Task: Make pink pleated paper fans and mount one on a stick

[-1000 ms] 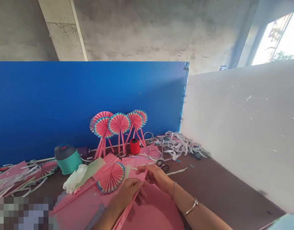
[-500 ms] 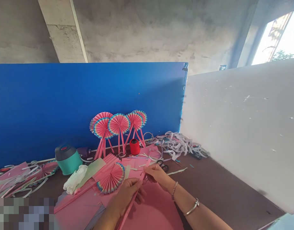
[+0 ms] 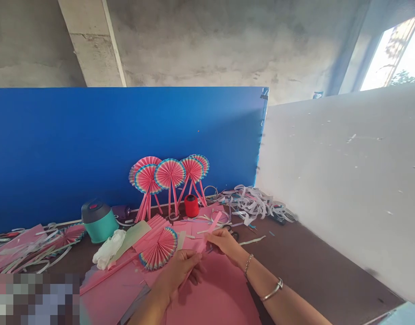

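Note:
Between my two hands runs a narrow folded strip of pink paper [image 3: 213, 223], slanting up and away to the right. My left hand [image 3: 185, 267] pinches its lower part, fingers curled beneath. Higher up, my right hand [image 3: 224, 243] grips the strip between thumb and fingers. Under both hands lies a large pink paper sheet [image 3: 214, 293]. Just left of my left hand rests a pleated pink paper fan [image 3: 159, 250] with a rainbow edge, partly spread. Scissors [image 3: 234, 234] lie beyond my right hand, mostly hidden by it.
Several round pink fans [image 3: 169, 174] on stick legs lean against the blue partition [image 3: 92, 135]. A red spool [image 3: 191, 206] stands before them. A teal-and-grey container [image 3: 99, 222] and crumpled white tissue [image 3: 109, 249] are at left. Paper shreds [image 3: 251, 201] heap at the back right, by the white partition [image 3: 329, 180].
The strip has slid up and away through my hands, so more of it sticks out past my right hand and less trails below my left. The view has shifted slightly.

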The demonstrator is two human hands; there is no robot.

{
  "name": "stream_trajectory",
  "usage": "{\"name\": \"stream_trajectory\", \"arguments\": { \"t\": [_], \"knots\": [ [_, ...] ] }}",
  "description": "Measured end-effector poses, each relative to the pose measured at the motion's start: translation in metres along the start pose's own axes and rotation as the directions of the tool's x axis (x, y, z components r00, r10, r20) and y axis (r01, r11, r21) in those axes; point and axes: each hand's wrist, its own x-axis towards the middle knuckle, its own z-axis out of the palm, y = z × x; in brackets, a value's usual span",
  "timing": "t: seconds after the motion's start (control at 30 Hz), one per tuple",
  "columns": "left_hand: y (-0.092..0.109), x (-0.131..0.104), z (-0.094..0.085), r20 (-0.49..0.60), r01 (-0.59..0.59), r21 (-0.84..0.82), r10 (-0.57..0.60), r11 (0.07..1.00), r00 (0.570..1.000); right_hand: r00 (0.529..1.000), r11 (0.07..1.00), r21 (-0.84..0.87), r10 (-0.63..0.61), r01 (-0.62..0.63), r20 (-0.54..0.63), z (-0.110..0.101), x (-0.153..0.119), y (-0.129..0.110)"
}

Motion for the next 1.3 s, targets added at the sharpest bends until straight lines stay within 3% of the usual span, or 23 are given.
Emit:
{"name": "stream_trajectory", "arguments": {
  "t": [0.27,0.5,0.77,0.97,1.13,1.3],
  "knots": [
    [-0.001,0.000,-0.007,0.038,0.071,-0.091,-0.067,0.993,0.997,0.995,0.999,0.017,-0.049,0.051,-0.089,-0.001,0.003,0.000],
    [-0.005,0.002,-0.006,0.050,0.040,-0.044,-0.038,0.998,0.998,0.999,1.000,-0.011,-0.030,0.030,-0.036,-0.001,-0.002,-0.002],
    [0.002,-0.003,-0.007,0.050,0.070,-0.032,-0.069,0.997,0.996,0.990,0.998,0.021,-0.049,0.052,-0.131,-0.004,0.002,-0.001],
    [-0.001,-0.002,-0.007,0.050,0.044,-0.036,-0.042,0.998,0.998,1.000,0.999,-0.044,0.009,-0.008,0.024,0.001,-0.005,-0.006],
    [-0.002,-0.001,-0.010,0.067,0.065,-0.102,-0.059,0.993,0.996,0.995,0.999,0.044,0.000,0.004,-0.100,-0.002,-0.001,-0.004],
    [-0.003,0.001,-0.012,0.064,0.045,-0.104,-0.039,0.994,0.997,0.991,0.995,0.101,0.020,-0.007,-0.129,-0.004,0.003,0.001]
  ]
}}
